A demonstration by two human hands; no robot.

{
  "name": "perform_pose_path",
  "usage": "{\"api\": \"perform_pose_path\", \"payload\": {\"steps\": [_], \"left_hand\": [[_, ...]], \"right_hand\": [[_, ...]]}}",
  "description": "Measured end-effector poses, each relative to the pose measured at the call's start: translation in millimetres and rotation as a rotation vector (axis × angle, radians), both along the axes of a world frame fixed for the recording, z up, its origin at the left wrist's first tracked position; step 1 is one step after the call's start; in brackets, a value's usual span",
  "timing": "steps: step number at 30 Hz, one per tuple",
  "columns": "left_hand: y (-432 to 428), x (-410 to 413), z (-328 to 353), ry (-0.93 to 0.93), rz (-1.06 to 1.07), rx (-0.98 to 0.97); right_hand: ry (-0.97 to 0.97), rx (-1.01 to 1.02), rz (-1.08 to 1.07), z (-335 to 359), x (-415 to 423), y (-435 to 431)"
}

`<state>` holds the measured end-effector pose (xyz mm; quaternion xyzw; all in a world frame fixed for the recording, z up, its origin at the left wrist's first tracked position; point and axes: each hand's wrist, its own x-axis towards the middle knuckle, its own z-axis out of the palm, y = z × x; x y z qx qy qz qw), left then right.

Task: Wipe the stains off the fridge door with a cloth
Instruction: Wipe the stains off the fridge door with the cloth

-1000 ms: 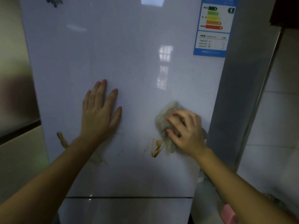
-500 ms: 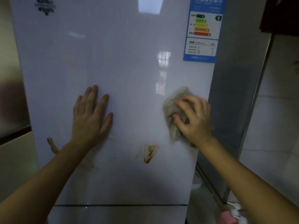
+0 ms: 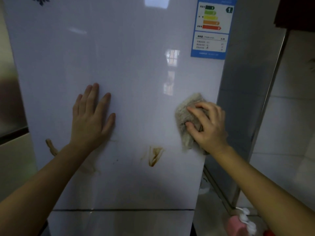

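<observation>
Head view: on the glossy white fridge door (image 3: 127, 65), a brown wedge-shaped stain (image 3: 155, 155) sits low and central. Up and to the right of that stain, the right hand (image 3: 208, 128) grips a crumpled beige cloth (image 3: 185, 113), fingers curled round it, and presses it to the door. Up and to the left of the stain, the left hand (image 3: 92, 120) lies flat, fingers straight and spread, holding nothing. A tan smear (image 3: 51, 147) lies far left of the stain. An energy label (image 3: 213, 28) sits high above it to the right.
</observation>
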<state>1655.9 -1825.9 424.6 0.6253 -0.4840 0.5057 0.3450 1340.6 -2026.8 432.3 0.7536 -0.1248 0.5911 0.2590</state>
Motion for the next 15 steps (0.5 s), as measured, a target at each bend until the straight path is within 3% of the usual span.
{"api": "perform_pose_path", "payload": {"steps": [5,7,15], "left_hand": [[1,0,0,-0.005,0.006,0.005],[2,1,1,-0.004,0.003,0.017],[3,0,1,0.008,0.004,0.032]], "right_hand": [[0.285,-0.170,0.045,-52,2,0],[0.314,-0.198,0.044,-48,1,-1],[-0.063,0.056,0.002,11,9,9]]}}
